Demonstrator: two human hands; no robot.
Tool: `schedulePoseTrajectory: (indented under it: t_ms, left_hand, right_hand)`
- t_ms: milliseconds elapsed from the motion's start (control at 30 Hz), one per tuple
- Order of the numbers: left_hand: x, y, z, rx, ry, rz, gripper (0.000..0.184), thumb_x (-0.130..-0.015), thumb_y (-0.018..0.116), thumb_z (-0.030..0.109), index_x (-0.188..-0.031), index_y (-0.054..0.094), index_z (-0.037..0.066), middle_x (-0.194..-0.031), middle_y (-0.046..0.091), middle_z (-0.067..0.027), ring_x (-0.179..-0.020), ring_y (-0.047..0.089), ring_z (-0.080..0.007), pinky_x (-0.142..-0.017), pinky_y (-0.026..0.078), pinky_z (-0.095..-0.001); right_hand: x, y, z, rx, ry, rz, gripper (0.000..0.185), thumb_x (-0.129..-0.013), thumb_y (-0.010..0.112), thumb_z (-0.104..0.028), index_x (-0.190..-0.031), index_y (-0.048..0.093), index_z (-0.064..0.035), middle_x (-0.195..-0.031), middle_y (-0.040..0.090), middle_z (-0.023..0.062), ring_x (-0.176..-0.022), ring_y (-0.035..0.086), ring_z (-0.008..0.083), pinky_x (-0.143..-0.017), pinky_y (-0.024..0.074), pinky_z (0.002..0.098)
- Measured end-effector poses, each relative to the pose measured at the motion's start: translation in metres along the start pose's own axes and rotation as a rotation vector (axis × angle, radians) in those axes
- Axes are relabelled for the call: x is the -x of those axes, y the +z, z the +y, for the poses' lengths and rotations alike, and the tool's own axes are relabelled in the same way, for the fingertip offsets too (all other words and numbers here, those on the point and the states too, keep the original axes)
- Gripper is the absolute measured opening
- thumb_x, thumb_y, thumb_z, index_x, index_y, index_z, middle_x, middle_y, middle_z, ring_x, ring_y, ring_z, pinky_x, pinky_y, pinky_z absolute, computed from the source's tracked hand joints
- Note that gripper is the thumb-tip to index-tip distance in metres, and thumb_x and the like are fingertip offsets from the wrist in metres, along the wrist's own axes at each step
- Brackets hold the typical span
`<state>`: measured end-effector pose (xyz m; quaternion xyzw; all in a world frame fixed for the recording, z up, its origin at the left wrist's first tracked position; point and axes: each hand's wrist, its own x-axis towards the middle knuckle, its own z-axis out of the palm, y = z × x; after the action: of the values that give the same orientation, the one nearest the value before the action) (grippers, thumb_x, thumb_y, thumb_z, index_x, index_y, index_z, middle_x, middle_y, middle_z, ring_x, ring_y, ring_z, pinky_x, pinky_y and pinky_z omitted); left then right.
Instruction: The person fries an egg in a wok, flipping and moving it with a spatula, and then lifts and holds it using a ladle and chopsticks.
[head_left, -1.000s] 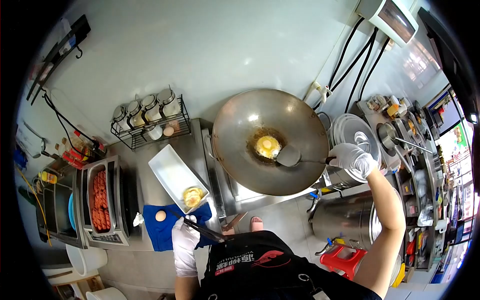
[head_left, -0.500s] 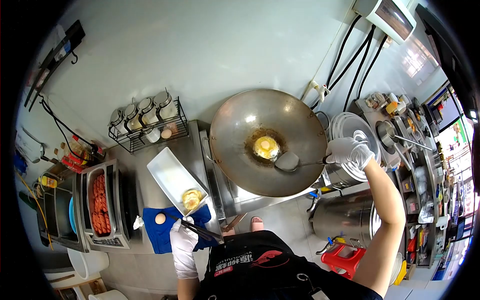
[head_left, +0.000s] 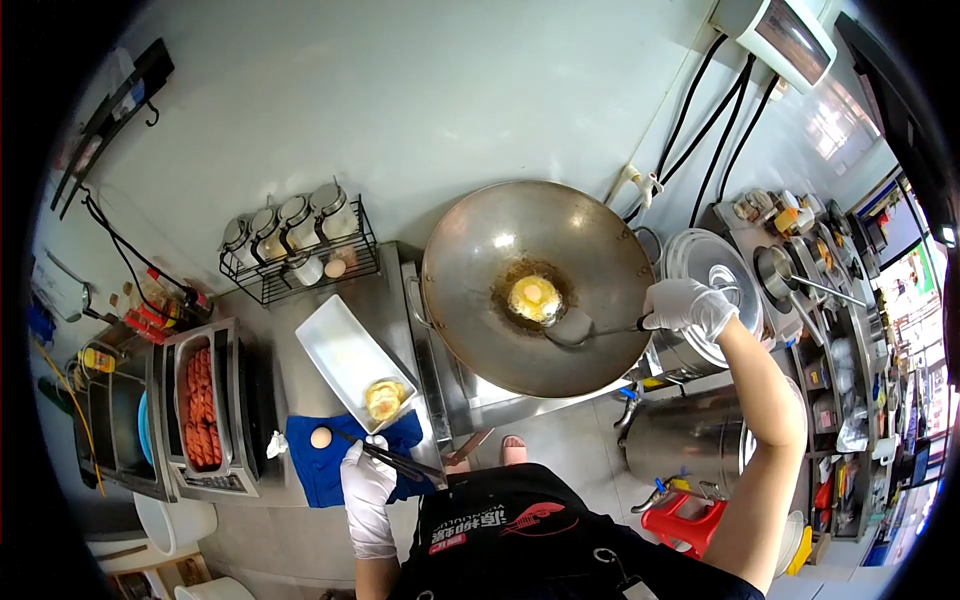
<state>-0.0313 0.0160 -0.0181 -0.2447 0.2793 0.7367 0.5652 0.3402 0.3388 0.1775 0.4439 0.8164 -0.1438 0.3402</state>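
A fried egg (head_left: 535,299) with a yolk showing lies in the bottom of a large steel wok (head_left: 470,340). My gloved right hand (head_left: 690,305) is closed around the handle of a wok spatula (head_left: 572,327), whose tilted blade is at the egg's lower right edge. Over a blue cloth (head_left: 310,480), my gloved left hand (head_left: 367,482) is closed on long black tongs (head_left: 400,462). Its fingers are partly hidden. Just above that hand stands a white rectangular dish (head_left: 345,345) with a cooked egg (head_left: 384,400) at its near end. A whole egg (head_left: 320,437) rests on the cloth.
A wire rack (head_left: 300,270) of seasoning jars stands at the back left. Far left is a steel tray of red food (head_left: 203,410). A lidded pot (head_left: 710,265) sits right of the wok, with a red stool (head_left: 685,525) below.
My right hand has moved slightly left, pushing the spatula's blade to the egg's edge and tilting it. My left hand stays in place with the tongs.
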Motion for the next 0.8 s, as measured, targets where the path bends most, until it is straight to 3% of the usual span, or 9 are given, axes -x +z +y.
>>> schedulePoseTrajectory:
  t_ms: [167, 367, 567, 667, 767, 800]
  left_hand:
    - [-0.001, -0.006, 0.002, -0.005, -0.028, -0.041, 0.015, -0.086, 0.043, 0.010, -0.083, 0.048, -0.003, -0.075, 0.054, -0.0115, -0.071, 0.055, -0.0213, -0.073, 0.048, -0.0295]
    - [-0.004, -0.009, 0.002, 0.011, 0.007, -0.005, 0.013, -0.085, 0.043, 0.009, -0.084, 0.047, -0.004, -0.076, 0.053, -0.0117, -0.071, 0.054, -0.0213, -0.072, 0.048, -0.0299]
    - [-0.007, -0.012, 0.003, 0.032, -0.009, -0.020, 0.014, -0.086, 0.043, 0.009, -0.084, 0.047, -0.004, -0.076, 0.052, -0.0118, -0.070, 0.054, -0.0214, -0.072, 0.048, -0.0299]
    - [-0.006, -0.009, 0.002, 0.026, -0.022, -0.018, 0.014, -0.086, 0.042, 0.010, -0.084, 0.046, -0.003, -0.076, 0.052, -0.0119, -0.070, 0.054, -0.0214, -0.071, 0.048, -0.0300]
    - [-0.003, -0.002, -0.001, 0.017, 0.006, 0.013, 0.015, -0.086, 0.042, 0.010, -0.084, 0.046, -0.003, -0.076, 0.052, -0.0119, -0.070, 0.054, -0.0214, -0.071, 0.048, -0.0301]
    - [-0.002, 0.001, -0.003, 0.009, 0.034, 0.038, 0.015, -0.086, 0.042, 0.010, -0.083, 0.046, -0.003, -0.076, 0.052, -0.0119, -0.070, 0.054, -0.0214, -0.071, 0.048, -0.0301]
  right_hand:
    - [-0.003, 0.001, -0.009, -0.083, 0.046, -0.004, 0.031, -0.075, 0.051, -0.028, -0.069, 0.062, 0.0003, -0.061, 0.060, 0.0147, -0.062, 0.061, 0.0277, -0.060, 0.0469, 0.0369]
    - [-0.007, 0.003, -0.013, -0.024, -0.003, 0.076, 0.033, -0.076, 0.052, -0.033, -0.078, 0.061, -0.0009, -0.061, 0.058, 0.0146, -0.058, 0.059, 0.0280, -0.055, 0.0451, 0.0364]
    - [-0.017, 0.007, -0.016, -0.036, -0.001, 0.097, 0.034, -0.076, 0.050, -0.032, -0.077, 0.061, 0.0001, -0.067, 0.059, 0.0172, -0.069, 0.059, 0.0329, -0.063, 0.0447, 0.0387]
    - [-0.020, 0.005, -0.018, -0.010, -0.014, 0.079, 0.031, -0.076, 0.052, -0.027, -0.084, 0.062, 0.0013, -0.080, 0.062, 0.0188, -0.079, 0.059, 0.0340, -0.070, 0.0459, 0.0391]
    - [-0.023, 0.004, -0.015, -0.029, -0.014, 0.049, 0.031, -0.076, 0.052, -0.027, -0.083, 0.062, 0.0012, -0.080, 0.062, 0.0186, -0.079, 0.059, 0.0342, -0.070, 0.0460, 0.0390]
    - [-0.022, 0.004, -0.014, -0.024, -0.026, 0.071, 0.030, -0.076, 0.051, -0.028, -0.078, 0.061, 0.0011, -0.072, 0.060, 0.0173, -0.071, 0.059, 0.0324, -0.064, 0.0454, 0.0386]
